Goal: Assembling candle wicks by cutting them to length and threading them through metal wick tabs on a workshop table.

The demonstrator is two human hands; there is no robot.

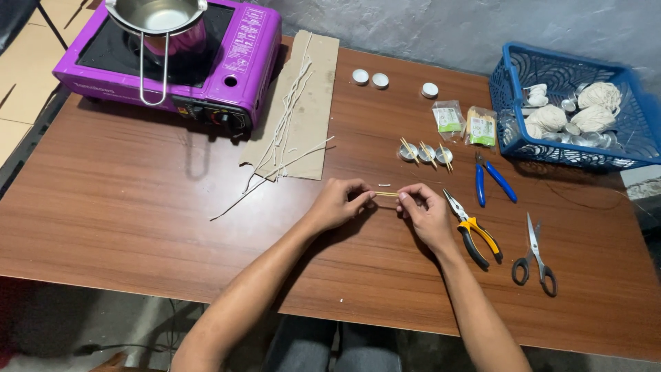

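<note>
A thin wooden stick (386, 194) is pinched at its ends between the fingertips of the left hand (339, 202) and right hand (424, 210) just above the brown table (138, 207), with yellow-handled pliers (471, 229), scissors (534, 255) and blue-handled cutters (492, 180) to the right.

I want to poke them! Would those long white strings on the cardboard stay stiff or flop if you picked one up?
The white strings look fairly stiff: several lie nearly straight, and some jut past the cardboard edge. They seem thin and light, so a nudge would probably scatter them. They might snap if bent hard.
</note>
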